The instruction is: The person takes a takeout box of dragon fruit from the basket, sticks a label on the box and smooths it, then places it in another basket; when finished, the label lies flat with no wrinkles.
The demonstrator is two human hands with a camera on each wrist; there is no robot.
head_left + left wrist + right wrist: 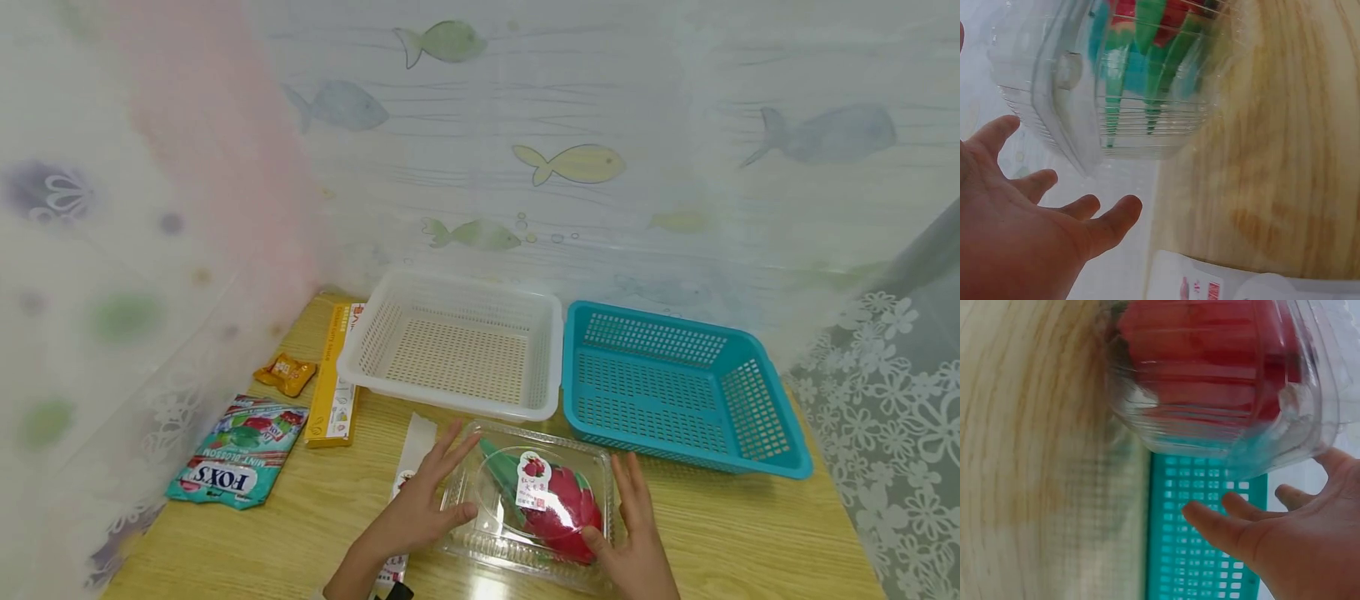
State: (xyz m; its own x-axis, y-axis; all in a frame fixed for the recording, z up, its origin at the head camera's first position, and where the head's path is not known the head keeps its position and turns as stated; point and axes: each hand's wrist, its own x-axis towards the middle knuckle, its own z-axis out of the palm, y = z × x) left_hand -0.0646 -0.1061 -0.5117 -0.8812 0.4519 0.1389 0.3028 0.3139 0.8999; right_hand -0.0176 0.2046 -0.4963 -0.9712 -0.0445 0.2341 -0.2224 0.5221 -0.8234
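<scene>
In the head view a clear plastic clamshell box (480, 550) rests on the table, its lid down, with a red dragon fruit (566, 521) with green tips inside. A white sticker (532, 492) with a fruit picture is on the lid. My left hand (423, 512) spreads its fingers at the box's left side. Opposite it, my right hand (637, 542) lies along the right side, fingers extended, thumb over the lid's edge. Neither hand curls round the box in the wrist views. Partly under my left forearm lies a white strip of stickers (416, 442).
Behind the box stand a white basket (450, 390) and a teal basket (678, 454), side by side. Left of them are a yellow carton (330, 392), a small orange wrapped packet (285, 373) and a green candy bag (240, 450). A patterned curtain (637, 67) borders the table.
</scene>
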